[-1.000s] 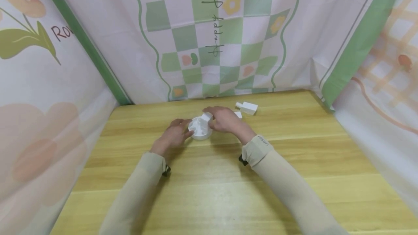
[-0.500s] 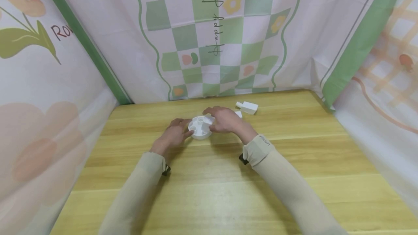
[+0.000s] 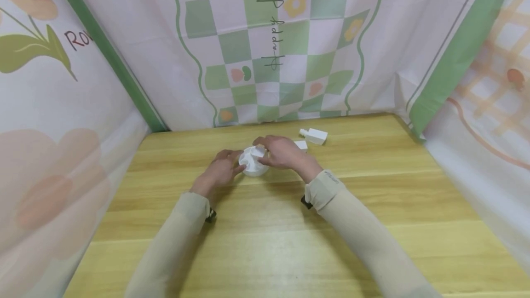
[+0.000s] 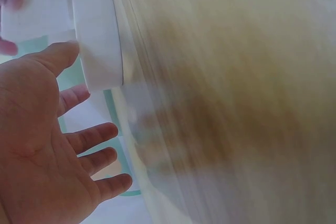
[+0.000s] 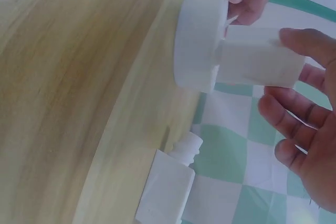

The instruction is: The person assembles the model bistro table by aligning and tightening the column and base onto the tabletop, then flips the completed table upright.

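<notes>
A round white base with recesses (image 3: pixel 253 170) lies on the table between the hands. My left hand (image 3: pixel 219 170) is at its left side; in the left wrist view the thumb of the left hand (image 4: pixel 47 135) touches the rim and the other fingers are spread. My right hand (image 3: pixel 282 151) holds a white block-shaped piece upright over the base. The right wrist view shows this white piece (image 5: pixel 254 59) between the thumb and fingers of the right hand (image 5: pixel 310 114), its lower end at the top of the round base (image 5: pixel 197 40).
A white bottle-shaped piece with a narrow neck (image 3: pixel 316 136) lies behind and right of the right hand. Another white piece (image 3: pixel 301 145), partly hidden, lies just beside that hand. Patterned cloth (image 3: pixel 265 82) hangs behind the wooden table (image 3: pixel 265 252) and at both sides.
The right hand has shifted slightly left over the round base; the held piece, tilted a second ago, looks more upright. The left hand has stayed where it was.
</notes>
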### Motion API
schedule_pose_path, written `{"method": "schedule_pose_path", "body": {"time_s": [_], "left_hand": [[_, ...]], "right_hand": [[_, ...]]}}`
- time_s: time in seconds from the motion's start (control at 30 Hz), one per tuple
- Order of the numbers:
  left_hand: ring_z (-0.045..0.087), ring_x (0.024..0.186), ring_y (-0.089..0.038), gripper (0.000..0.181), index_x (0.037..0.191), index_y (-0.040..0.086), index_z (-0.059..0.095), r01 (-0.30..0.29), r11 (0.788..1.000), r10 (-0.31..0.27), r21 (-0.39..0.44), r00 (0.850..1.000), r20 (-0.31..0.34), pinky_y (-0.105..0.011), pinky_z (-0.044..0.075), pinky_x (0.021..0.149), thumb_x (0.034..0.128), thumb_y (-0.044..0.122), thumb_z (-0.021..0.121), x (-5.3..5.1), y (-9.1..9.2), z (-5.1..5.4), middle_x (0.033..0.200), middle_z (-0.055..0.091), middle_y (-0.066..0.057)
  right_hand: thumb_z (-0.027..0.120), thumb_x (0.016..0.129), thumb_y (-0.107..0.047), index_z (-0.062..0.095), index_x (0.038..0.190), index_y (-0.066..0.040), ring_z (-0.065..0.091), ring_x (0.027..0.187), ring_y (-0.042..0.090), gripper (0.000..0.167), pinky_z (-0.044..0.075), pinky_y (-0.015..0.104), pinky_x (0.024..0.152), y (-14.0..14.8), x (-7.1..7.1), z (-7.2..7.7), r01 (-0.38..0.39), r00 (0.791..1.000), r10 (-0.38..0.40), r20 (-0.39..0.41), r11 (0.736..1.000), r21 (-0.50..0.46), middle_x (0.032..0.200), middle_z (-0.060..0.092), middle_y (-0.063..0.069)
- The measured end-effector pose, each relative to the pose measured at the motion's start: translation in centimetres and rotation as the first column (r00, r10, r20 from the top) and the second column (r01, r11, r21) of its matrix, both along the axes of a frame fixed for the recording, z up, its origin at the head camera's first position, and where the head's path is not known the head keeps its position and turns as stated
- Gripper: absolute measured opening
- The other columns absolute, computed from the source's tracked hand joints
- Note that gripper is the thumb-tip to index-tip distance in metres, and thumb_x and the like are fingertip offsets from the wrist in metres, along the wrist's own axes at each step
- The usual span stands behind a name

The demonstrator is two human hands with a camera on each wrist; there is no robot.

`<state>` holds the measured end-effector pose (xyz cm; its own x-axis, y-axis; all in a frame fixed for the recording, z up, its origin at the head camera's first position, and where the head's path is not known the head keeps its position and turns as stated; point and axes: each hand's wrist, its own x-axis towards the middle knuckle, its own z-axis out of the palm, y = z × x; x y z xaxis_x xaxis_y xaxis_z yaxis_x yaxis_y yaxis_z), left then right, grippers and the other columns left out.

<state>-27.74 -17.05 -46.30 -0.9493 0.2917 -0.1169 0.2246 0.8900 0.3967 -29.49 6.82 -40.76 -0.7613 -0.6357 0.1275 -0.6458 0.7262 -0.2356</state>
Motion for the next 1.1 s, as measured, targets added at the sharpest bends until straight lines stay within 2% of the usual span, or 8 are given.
{"method": "schedule_pose_path", "body": {"time_s": [0.1, 0.23, 0.43, 0.5, 0.67, 0.8, 1.0, 1.1], "left_hand": [[0.041, 0.141, -0.042, 0.062, 0.156, 0.029, 0.031, 0.003, 1.000, -0.003, 0.002, 1.000, 0.000, -0.064, 0.039, 0.110, 0.1012, 0.054, 0.048, 0.0, 0.0, 0.0, 0.159, 0.030, -0.016], [0.040, 0.141, -0.043, 0.063, 0.156, 0.029, 0.030, 0.011, 1.000, -0.011, -0.009, 1.000, 0.001, -0.064, 0.040, 0.110, 0.1013, 0.055, 0.046, -0.1, 0.0, -0.2, 0.159, 0.029, -0.017], [0.041, 0.141, -0.041, 0.063, 0.157, 0.029, 0.030, 0.016, 1.000, -0.016, -0.015, 1.000, -0.010, -0.062, 0.039, 0.111, 0.1017, 0.055, 0.046, -0.3, -0.1, -0.3, 0.158, 0.032, -0.017], [0.041, 0.141, -0.041, 0.063, 0.156, 0.028, 0.031, 0.013, 1.000, -0.013, -0.012, 1.000, -0.009, -0.062, 0.040, 0.111, 0.1016, 0.054, 0.046, -0.3, -0.1, -0.3, 0.157, 0.033, -0.017], [0.043, 0.139, -0.042, 0.063, 0.156, 0.025, 0.031, 0.016, 1.000, -0.016, -0.019, 1.000, -0.013, -0.061, 0.041, 0.110, 0.1017, 0.053, 0.047, -0.2, 0.1, -0.3, 0.155, 0.035, -0.019], [0.042, 0.140, -0.042, 0.064, 0.157, 0.026, 0.031, 0.016, 1.000, -0.016, -0.020, 1.000, -0.006, -0.062, 0.040, 0.110, 0.1015, 0.054, 0.047, -0.1, 0.0, -0.3, 0.156, 0.033, -0.019], [0.039, 0.142, -0.041, 0.064, 0.157, 0.028, 0.029, 0.020, 0.999, -0.020, -0.026, 1.000, 0.001, -0.062, 0.039, 0.111, 0.1017, 0.055, 0.045, -0.1, 0.0, -0.2, 0.157, 0.032, -0.018], [0.038, 0.142, -0.042, 0.064, 0.157, 0.028, 0.029, 0.017, 1.000, -0.017, -0.025, 1.000, 0.008, -0.063, 0.039, 0.111, 0.1015, 0.056, 0.045, -0.2, -0.1, -0.1, 0.157, 0.032, -0.019]], "right_hand": [[0.069, 0.091, -0.044, 0.061, 0.133, -0.017, 0.067, 0.092, 0.022, 0.051, 0.057, 0.040, 0.082, -0.2, -0.1, 0.1, -0.011, 0.999, 0.013, -0.047, 0.999, 0.043, 0.110, 0.069, 0.008], [0.069, 0.088, -0.035, 0.064, 0.132, -0.016, 0.065, 0.087, 0.021, 0.048, 0.057, 0.038, 0.077, -0.4, -0.3, 0.3, -0.004, 1.000, 0.006, -0.030, 0.998, 0.061, 0.102, 0.068, 0.007], [0.070, 0.091, -0.040, 0.066, 0.119, -0.011, 0.068, 0.094, 0.025, 0.041, 0.056, 0.041, 0.085, -0.8, -0.5, 0.2, 0.096, 0.995, -0.096, -0.001, 0.994, 0.057, 0.105, 0.071, 0.008], [0.070, 0.090, -0.039, 0.064, 0.121, -0.008, 0.068, 0.098, 0.028, 0.044, 0.056, 0.043, 0.090, -0.9, -0.5, 0.1, 0.117, 0.993, -0.118, 0.011, 0.993, 0.031, 0.110, 0.071, 0.010], [0.070, 0.090, -0.027, 0.051, 0.143, -0.010, 0.067, 0.108, 0.031, 0.059, 0.055, 0.044, 0.095, -1.2, -0.4, -0.5, 0.086, 0.996, -0.086, 0.033, 0.996, -0.011, 0.124, 0.067, 0.016], [0.067, 0.092, -0.035, 0.054, 0.141, -0.013, 0.067, 0.104, 0.031, 0.055, 0.056, 0.045, 0.089, -1.1, -0.4, -0.9, 0.103, 0.995, -0.103, -0.009, 0.994, 0.033, 0.121, 0.068, 0.015], [0.064, 0.089, -0.025, 0.055, 0.140, -0.008, 0.059, 0.123, 0.032, 0.054, 0.049, 0.045, 0.106, -1.0, -0.6, -0.5, 0.128, 0.992, -0.129, 0.010, 0.991, 0.036, 0.135, 0.061, 0.015], [0.067, 0.091, -0.030, 0.055, 0.139, -0.012, 0.064, 0.114, 0.031, 0.052, 0.053, 0.045, 0.098, -0.8, -0.6, -0.5, 0.144, 0.989, -0.144, 0.014, 0.989, 0.031, 0.128, 0.065, 0.014]]}}
